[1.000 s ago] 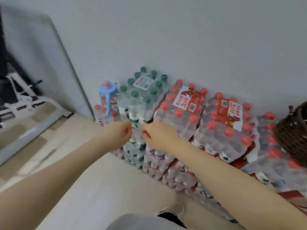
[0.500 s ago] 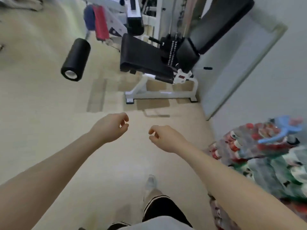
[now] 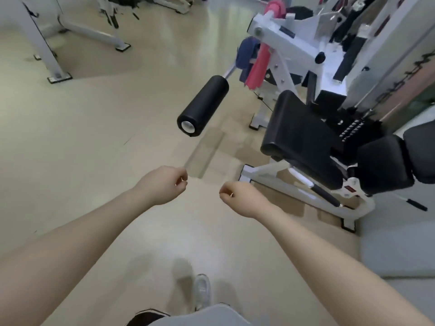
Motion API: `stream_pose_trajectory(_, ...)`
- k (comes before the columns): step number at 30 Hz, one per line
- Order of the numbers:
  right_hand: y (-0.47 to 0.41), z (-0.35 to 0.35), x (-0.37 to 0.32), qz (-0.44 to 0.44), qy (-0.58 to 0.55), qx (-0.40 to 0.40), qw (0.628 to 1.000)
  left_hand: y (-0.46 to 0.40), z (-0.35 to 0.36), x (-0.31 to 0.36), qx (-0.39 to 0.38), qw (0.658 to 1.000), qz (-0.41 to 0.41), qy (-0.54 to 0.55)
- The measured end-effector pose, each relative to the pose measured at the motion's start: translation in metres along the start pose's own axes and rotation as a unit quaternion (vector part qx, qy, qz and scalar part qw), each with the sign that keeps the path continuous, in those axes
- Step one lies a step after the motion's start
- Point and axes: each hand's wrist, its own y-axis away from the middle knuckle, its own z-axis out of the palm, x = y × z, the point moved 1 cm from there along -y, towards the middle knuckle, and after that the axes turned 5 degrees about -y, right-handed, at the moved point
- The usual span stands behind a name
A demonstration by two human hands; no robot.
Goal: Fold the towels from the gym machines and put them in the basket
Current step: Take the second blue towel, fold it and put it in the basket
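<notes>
Since half a second ago, both hands are kept forward at the same height while the view is swung further from the water bottles, now gone from sight, toward the leg machine point(image 3: 306, 137). Left hand point(image 3: 162, 187) and right hand point(image 3: 240, 198) are seen curled, fingers bent inward, nothing held in either. Beyond them, a pink towel point(image 3: 259, 67) and a dark blue towel point(image 3: 246, 55) are draped over the machine's white arm, behind the black roller pad point(image 3: 203, 105). Pale beige flooring point(image 3: 82, 137) is spread throughout.
</notes>
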Motion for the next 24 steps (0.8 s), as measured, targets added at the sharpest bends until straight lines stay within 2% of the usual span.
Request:
stream_pose_trajectory(4,-0.085,-0.021,-0.023,0.001,0.003,-0.015,1.0,-0.053,-0.018,-0.047,0.024,0.997,-0.045,0.064)
stream_pose_trajectory(9,-0.196,-0.021,-0.057,-0.001,0.007,-0.043,0.999,-0.125,-0.04,-0.13,0.01,0.994,-0.066,0.084)
stream_pose_trajectory(13,-0.301,-0.026,-0.104,0.016,-0.028,-0.023,0.999,-0.213,-0.072,-0.206,-0.005,0.997,-0.024,0.075)
stream_pose_trajectory(18,-0.423,-0.066,-0.168,0.059,-0.068,0.027,0.996,-0.322,-0.149,-0.286,-0.026,0.998,0.061,0.022)
stream_pose_trajectory(24,-0.523,-0.117,-0.203,0.107,-0.139,0.105,0.979,-0.45,-0.22,-0.323,-0.06,0.99,0.128,0.028)
